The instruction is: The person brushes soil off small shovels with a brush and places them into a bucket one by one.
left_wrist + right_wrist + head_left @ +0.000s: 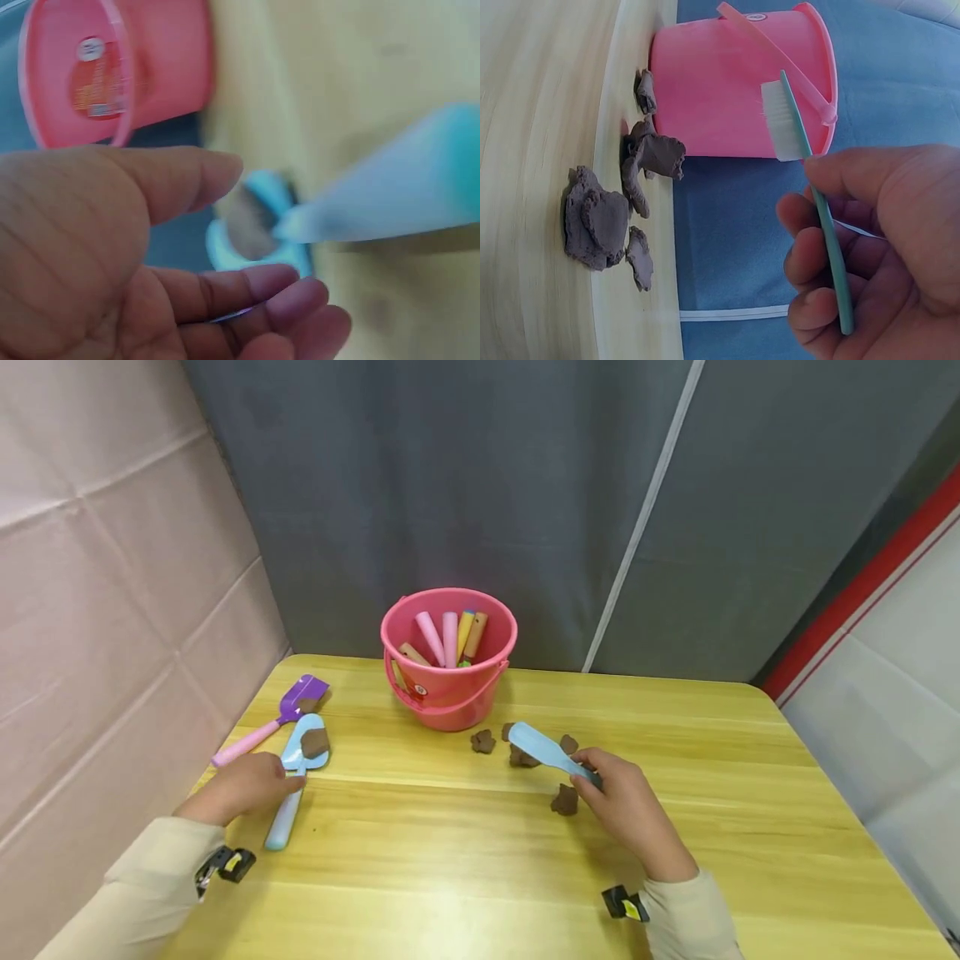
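Observation:
My right hand [626, 806] grips a small brush [802, 139] by its light blue handle. White bristles point away from the palm, and the brush is held above several brown clay-like lumps [524, 757] on the table. At the left, my left hand [251, 787] hovers by a light blue toy shovel [285, 818]. In the left wrist view its thumb and fingers are spread apart, with no grasp on the shovel's pale handle [390, 187]. A brown piece [315, 743] lies on the shovel's blade.
A pink bucket [453, 697] stands at the back of the wooden table [420, 877], with several pink, yellow and tan handles inside. Behind the blue shovel lies a purple shovel [303, 692] with a pink handle. A grey curtain [450, 485] hangs behind the table.

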Motion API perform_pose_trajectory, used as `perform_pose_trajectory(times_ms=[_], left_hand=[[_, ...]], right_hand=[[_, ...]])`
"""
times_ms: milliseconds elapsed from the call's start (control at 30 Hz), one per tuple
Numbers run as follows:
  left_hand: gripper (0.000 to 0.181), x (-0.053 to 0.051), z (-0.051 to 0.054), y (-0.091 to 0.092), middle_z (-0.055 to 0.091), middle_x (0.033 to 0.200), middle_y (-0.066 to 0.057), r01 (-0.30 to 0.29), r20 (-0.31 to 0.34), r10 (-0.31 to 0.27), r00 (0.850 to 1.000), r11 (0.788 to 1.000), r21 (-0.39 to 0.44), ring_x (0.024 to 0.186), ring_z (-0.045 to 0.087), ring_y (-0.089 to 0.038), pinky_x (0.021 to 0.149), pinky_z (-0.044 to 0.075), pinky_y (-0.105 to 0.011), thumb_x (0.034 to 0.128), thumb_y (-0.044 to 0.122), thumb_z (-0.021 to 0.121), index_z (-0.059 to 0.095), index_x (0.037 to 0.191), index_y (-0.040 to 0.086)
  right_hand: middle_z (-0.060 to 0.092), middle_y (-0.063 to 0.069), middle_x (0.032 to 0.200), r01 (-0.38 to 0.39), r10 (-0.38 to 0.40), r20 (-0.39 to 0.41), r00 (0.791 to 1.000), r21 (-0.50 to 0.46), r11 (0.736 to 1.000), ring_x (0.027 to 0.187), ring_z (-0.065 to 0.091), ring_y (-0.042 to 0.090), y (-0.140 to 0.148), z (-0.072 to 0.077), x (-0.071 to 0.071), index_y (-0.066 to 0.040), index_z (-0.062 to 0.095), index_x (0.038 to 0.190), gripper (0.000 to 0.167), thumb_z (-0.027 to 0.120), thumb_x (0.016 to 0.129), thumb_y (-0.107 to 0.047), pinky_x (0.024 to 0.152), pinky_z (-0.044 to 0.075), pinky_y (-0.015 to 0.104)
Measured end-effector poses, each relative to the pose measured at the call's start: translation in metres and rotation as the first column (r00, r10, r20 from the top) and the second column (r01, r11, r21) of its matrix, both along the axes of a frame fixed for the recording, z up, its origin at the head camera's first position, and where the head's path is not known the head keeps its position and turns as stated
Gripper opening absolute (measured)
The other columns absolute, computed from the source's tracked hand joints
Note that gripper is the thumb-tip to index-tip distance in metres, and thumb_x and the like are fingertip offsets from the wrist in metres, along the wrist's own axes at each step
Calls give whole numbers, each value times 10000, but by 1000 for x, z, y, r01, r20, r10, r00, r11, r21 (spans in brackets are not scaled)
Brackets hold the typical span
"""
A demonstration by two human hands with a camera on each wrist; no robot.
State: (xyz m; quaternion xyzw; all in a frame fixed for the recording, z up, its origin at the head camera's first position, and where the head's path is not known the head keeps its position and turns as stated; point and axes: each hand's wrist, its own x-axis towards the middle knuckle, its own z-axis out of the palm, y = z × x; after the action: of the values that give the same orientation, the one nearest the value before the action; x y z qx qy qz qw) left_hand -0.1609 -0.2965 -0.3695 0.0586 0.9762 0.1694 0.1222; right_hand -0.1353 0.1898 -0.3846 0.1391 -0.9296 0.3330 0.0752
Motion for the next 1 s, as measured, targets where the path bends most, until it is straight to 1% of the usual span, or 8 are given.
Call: perform_pose_trajectory(times_ms=[67, 167, 267, 367, 533, 700, 900, 1000], left_hand=[[396, 6, -12, -1, 470, 617, -16, -30, 22, 30, 999, 1000, 2, 553, 457, -178, 513, 377, -321, 927, 349, 626, 490, 644, 108], [384, 11, -24, 1, 465, 628, -24, -70, 28, 70, 997, 997, 27, 560, 457, -180, 516, 375, -318, 923, 333, 646, 481, 660, 108], [334, 12, -30, 3, 489, 643, -37, -84, 6, 84, 996, 996, 43, 573, 480, -192, 521, 391, -326, 909, 279, 658, 495, 689, 88], [291, 12, -32, 5, 496, 655, -51, -104, -14, 104, 994, 993, 52, 583, 492, -208, 522, 402, -335, 888, 233, 655, 494, 703, 76], [242, 13, -33, 7, 515, 682, -71, -154, 7, 155, 988, 984, 94, 614, 518, -218, 539, 432, -336, 880, 184, 635, 508, 725, 49], [204, 23, -31, 17, 565, 763, -91, -168, 6, 170, 985, 965, 201, 680, 554, -220, 574, 477, -342, 901, 160, 634, 534, 852, -10], [186, 38, -17, 58, 584, 764, -48, -93, -27, 106, 994, 948, 305, 664, 546, -184, 588, 480, -338, 892, 148, 683, 573, 903, -1], [181, 45, -13, 83, 587, 778, -42, -79, -17, 90, 996, 937, 341, 666, 545, -175, 589, 483, -334, 893, 150, 707, 585, 918, 19]], right_hand=[[624, 17, 852, 5, -5, 7, 1000, 2, 1000, 528, 405, 91, 0, 0, 1, -58, 663, 1105, 179, 692, 928, -65, 473, 348, 237], [627, 17, 867, 5, -5, 8, 1000, 11, 1000, 527, 398, 92, 0, 0, 1, -58, 660, 1111, 186, 692, 928, -68, 468, 343, 238], [631, 21, 877, -1, 1, 4, 1000, 18, 1000, 531, 395, 92, 1, -1, 1, -53, 657, 1116, 192, 692, 927, -67, 469, 340, 239], [633, 24, 878, -2, 2, 1, 1000, 16, 1000, 531, 397, 93, 1, -1, 1, -51, 657, 1117, 195, 693, 926, -65, 471, 339, 240], [637, 25, 889, -2, 2, 6, 1000, 10, 1000, 543, 414, 95, 1, 0, 1, -51, 654, 1122, 198, 691, 927, -64, 482, 351, 241], [634, 20, 884, -3, 3, 6, 1000, 13, 1000, 550, 421, 97, 1, 1, 2, -57, 653, 1123, 193, 686, 933, -72, 492, 357, 241], [619, 12, 851, -6, 6, -14, 1000, 15, 1000, 569, 440, 104, 0, 3, 2, -55, 655, 1120, 187, 682, 936, -71, 503, 370, 248], [637, 21, 890, -14, 14, -19, 1000, 16, 1000, 574, 443, 108, -2, 5, 2, -52, 653, 1138, 207, 686, 935, -78, 503, 374, 251]])
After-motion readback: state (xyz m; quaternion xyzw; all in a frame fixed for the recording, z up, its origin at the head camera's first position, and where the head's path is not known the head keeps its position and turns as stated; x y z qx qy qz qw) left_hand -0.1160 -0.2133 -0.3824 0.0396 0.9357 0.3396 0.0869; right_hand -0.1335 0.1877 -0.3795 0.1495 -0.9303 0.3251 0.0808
